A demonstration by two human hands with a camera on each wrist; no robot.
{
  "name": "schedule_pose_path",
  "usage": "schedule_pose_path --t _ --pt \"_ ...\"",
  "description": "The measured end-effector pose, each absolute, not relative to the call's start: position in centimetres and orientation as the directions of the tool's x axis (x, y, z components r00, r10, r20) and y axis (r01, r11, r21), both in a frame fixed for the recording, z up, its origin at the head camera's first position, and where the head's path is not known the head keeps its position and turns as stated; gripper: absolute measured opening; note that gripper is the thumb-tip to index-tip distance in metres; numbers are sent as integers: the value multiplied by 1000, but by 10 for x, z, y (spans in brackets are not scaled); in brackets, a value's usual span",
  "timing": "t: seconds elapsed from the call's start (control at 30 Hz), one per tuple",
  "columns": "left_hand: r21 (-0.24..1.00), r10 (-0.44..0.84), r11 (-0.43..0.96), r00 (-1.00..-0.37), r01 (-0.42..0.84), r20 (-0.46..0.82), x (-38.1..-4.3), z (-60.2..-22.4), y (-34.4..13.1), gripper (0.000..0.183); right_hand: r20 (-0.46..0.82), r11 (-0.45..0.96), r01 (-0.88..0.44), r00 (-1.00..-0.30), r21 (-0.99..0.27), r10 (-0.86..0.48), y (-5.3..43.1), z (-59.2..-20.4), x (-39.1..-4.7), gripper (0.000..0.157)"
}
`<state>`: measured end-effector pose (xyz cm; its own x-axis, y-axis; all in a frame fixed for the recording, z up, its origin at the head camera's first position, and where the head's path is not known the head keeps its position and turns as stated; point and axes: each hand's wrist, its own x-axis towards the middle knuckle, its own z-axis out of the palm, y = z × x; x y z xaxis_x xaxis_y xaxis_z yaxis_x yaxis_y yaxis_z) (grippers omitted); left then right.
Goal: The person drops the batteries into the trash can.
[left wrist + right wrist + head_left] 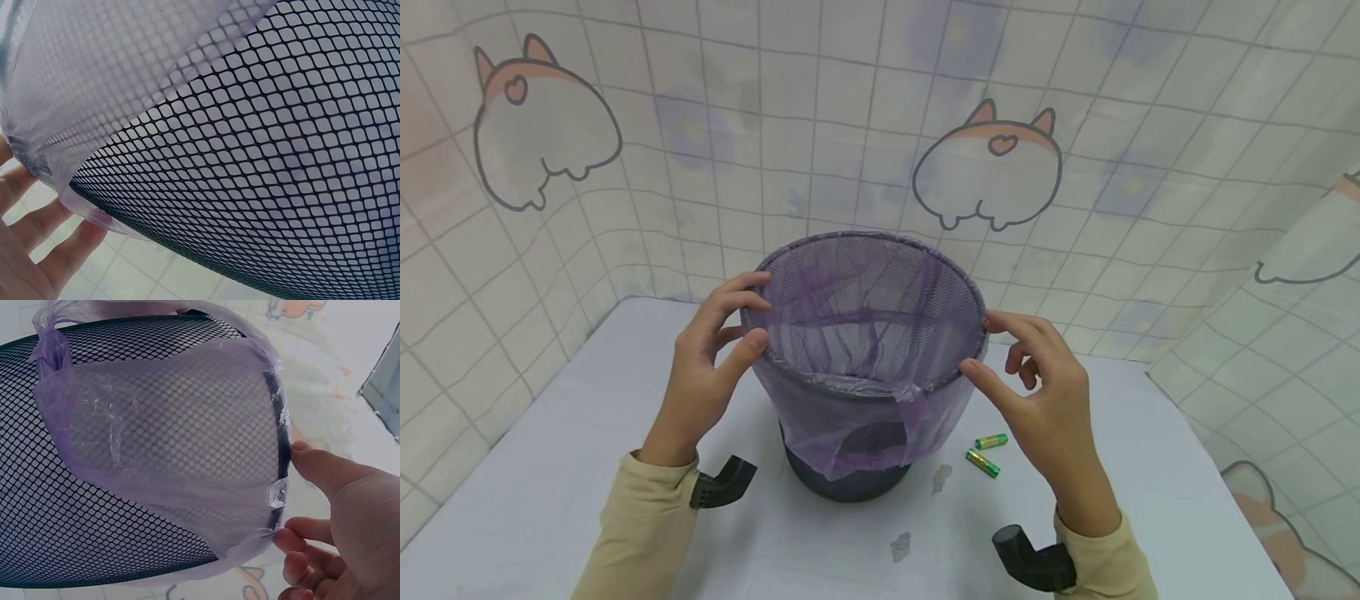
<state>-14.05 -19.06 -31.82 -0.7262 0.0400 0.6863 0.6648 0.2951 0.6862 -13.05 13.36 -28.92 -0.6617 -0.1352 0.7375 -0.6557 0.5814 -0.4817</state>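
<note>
A black mesh wastebasket (847, 485) stands upright, lined with a thin purple plastic bag (865, 333) folded over its rim. The fold hangs unevenly down the outside, with a bunched knot (53, 359) in the right wrist view. My left hand (703, 358) rests its fingertips on the rim's left side, thumb spread toward the front. Its fingers (72, 244) lie against the bag's edge in the left wrist view. At the right side of the rim, my right hand (1048, 387) touches with thumb and index finger apart; its other fingers (306, 565) are bent.
Two green batteries (991, 441) lie on the white table (662, 375), right of the basket. Two small grey marks (900, 547) show on the tabletop in front. A tiled curtain (850, 108) with cartoon animals surrounds the back and sides.
</note>
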Motion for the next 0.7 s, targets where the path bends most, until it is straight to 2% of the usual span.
schedule_pose_path --t 0.7 --pt "687 43 313 -732 656 679 -140 -318 -192 25 744 577 -653 -659 -491 -112 144 -291 -125 53"
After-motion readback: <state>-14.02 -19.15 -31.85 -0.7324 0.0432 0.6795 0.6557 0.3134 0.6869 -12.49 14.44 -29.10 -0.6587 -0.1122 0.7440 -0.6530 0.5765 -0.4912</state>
